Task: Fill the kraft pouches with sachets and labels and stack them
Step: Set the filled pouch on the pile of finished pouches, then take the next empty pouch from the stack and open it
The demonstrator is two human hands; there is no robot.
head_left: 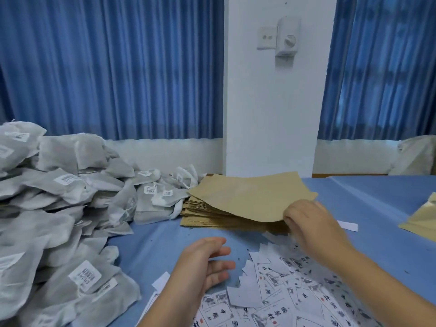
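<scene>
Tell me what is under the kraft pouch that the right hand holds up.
Under the raised pouch, pinched at its corner by the right hand, lies the stack of flat kraft pouches. The raised pouch hides most of the stack's top face.

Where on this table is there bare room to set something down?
The widest bare cloth is on the right, between the pouch stack and the pouch at the right edge. A smaller patch lies between the sachets, the stack and the labels, by the left hand. Crowded: the left under sachets, the near middle under labels.
</scene>
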